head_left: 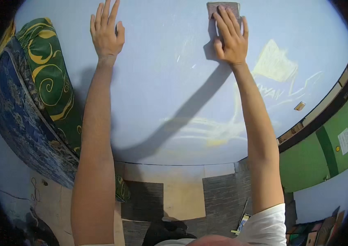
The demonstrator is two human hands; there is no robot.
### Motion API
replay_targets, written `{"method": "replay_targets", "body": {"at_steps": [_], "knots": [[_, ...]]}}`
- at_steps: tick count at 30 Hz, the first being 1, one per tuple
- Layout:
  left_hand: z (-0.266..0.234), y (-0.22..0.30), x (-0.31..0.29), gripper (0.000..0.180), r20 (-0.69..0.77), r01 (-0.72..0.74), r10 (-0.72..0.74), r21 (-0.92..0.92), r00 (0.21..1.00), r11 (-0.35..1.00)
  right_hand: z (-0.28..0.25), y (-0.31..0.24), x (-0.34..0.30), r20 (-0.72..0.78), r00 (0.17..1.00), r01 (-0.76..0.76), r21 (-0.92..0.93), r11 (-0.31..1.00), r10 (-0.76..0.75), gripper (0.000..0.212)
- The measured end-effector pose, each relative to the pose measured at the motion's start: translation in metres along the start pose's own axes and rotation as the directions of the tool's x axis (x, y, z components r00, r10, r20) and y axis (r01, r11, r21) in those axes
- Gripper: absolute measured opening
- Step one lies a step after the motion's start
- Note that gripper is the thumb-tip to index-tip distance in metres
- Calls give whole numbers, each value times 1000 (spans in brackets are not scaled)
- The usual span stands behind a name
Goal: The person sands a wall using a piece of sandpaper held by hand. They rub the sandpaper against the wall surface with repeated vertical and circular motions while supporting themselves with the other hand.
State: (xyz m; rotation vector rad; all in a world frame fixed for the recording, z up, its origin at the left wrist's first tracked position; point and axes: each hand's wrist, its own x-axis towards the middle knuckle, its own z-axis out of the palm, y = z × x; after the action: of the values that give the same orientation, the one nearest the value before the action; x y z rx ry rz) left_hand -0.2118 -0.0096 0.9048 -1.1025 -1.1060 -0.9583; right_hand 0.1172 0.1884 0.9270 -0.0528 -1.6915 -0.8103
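Observation:
Against a pale blue wall [153,74], my right hand [233,45] presses a grey-brown rectangular pad [223,6] with its stretched fingers. The pad looks like sandpaper or a scouring sheet; the fingers cover part of it. To the left, my left hand [107,37] is raised at the wall with fingers spread and nothing in it. Below and beside my right hand the wall bears a pale yellow patch [276,61], chalky lines and faint smears. My right arm casts a long shadow down the wall.
A blue patterned mattress [22,110] and a green-and-yellow patterned cushion [51,74] lean at the left. A green door-like panel [309,160] stands at the right. Below lie dark floor mats [143,201], a small tool [242,223] and a cable [34,190].

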Motion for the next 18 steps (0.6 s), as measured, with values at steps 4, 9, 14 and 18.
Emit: {"method": "replay_targets", "body": {"at_steps": [4,9,14,18], "knots": [[6,-1,0,65,-10,-5,5,-23,1000,1000,-1,5,2,-56,998,-11,17,1000,12,72],[3,3,-1,65,17,30,-30,-1,999,1000,5,11,0,-21,1000,21,193,981,-17,74],[1,0,0,66,19,15,-15,25,1000,1000,0,0,1,-26,998,50,5,999,-50,71],[3,0,-1,66,16,18,-18,4,1000,1000,3,4,1,-78,997,1,89,996,6,70]]}}
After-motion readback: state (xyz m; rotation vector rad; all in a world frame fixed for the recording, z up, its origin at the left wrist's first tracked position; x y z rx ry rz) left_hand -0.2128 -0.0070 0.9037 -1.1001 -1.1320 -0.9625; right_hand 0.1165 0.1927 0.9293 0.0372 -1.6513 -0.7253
